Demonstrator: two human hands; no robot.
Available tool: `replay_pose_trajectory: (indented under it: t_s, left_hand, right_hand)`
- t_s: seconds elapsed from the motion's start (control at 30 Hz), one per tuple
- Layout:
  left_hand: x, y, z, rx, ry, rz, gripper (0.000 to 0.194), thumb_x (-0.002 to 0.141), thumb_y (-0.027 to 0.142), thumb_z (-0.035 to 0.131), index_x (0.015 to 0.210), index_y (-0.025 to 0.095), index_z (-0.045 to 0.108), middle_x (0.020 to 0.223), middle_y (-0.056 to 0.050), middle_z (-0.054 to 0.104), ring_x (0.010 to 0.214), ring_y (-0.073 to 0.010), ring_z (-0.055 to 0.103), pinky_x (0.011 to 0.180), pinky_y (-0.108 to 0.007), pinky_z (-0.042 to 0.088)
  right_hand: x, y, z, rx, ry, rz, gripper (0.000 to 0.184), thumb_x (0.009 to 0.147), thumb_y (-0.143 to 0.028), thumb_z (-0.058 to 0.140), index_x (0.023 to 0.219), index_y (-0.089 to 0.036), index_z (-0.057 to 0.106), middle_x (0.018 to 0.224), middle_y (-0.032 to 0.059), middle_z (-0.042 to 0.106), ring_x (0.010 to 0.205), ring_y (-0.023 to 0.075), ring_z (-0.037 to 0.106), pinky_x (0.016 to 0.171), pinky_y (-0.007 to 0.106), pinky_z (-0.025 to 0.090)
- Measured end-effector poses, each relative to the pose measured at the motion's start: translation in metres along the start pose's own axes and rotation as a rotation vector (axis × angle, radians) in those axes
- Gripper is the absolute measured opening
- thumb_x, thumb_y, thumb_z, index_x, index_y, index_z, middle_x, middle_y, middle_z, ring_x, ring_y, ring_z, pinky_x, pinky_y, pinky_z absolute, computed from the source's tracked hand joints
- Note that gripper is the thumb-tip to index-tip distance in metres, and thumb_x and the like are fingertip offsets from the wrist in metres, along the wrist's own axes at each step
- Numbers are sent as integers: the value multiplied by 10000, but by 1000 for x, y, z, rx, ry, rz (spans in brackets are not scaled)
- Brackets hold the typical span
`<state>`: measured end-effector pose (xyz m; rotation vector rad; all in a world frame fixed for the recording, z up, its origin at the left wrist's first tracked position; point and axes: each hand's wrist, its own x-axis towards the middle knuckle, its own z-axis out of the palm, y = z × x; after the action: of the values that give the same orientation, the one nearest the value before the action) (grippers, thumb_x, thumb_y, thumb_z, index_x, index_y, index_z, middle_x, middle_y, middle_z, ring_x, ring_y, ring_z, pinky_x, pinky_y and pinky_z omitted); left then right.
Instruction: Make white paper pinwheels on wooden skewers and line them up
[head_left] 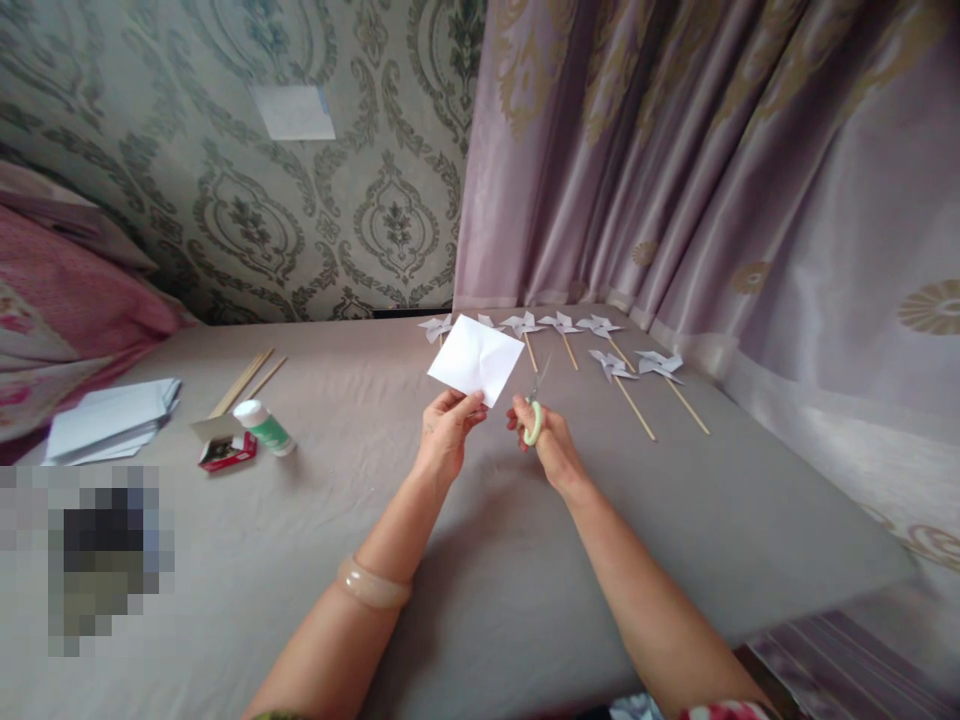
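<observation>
creased, square white paper (475,358) tilts near green-handled scissors (536,416).

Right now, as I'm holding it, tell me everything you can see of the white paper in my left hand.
The paper is a plain white, roughly square sheet, thin-looking and fairly flat, with faint creases near its middle. It's held up turned cornerwise, its lower edge pinched near the bottom corner by your left hand, and it partly blocks the view of the pinwheels behind. I can't make out any cuts in it.
</observation>
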<state>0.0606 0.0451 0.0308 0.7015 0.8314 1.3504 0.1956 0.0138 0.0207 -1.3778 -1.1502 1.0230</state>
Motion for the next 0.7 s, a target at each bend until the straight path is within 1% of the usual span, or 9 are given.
replay_pose_trajectory:
  t_s: [0.07,0.13,0.17,0.23,0.37,0.57,0.7]
  left_hand:
    - [4,9,-3,-15,46,36,331,466,286,844,598,129,584,587,9,603,571,-79,564,581,-200,449]
    - [5,15,-4,-16,70,51,346,455,293,846,583,132,567,574,10,595,568,-80,563,574,-197,446]
    - [5,17,-5,-15,73,51,346,454,293,845,587,132,569,575,10,594,569,-80,563,573,-196,446]
    - [4,17,-4,-9,69,41,338,456,288,841,602,131,580,584,9,595,569,-77,560,572,-194,446]
    - [3,12,-3,10,52,19,324,477,290,835,629,131,597,605,8,600,574,-76,563,580,-194,452]
    - [1,9,-1,24,56,23,302,494,283,824,619,130,594,603,2,606,583,-82,570,586,-197,452]
    - [1,8,-1,27,48,35,286,507,281,814,624,127,604,600,3,608,577,-80,568,594,-201,454]
  right_hand:
    - [-5,-3,1,-131,-197,5,587,744,-738,461,702,-164,575,621,-3,554,525,111,438,512,253,340]
    - [-10,-5,3,-237,-341,-41,625,754,-756,427,700,-154,583,634,7,556,585,127,462,546,256,349]
    - [-12,-5,5,-274,-388,-62,635,755,-759,423,702,-148,588,643,12,562,615,136,474,564,257,353]
    - [-14,-5,8,-309,-440,-76,639,750,-758,438,717,-140,597,657,19,575,652,149,492,589,259,359]
    - [-14,-3,10,-315,-467,-54,615,737,-737,488,739,-133,605,636,14,574,640,151,499,587,256,358]
    - [-14,-6,9,-300,-432,-55,587,733,-713,509,683,-133,590,596,4,540,583,126,456,546,246,333]
    - [-15,-9,9,-290,-407,-29,581,712,-716,523,631,-142,568,558,-6,516,554,114,427,525,242,313]
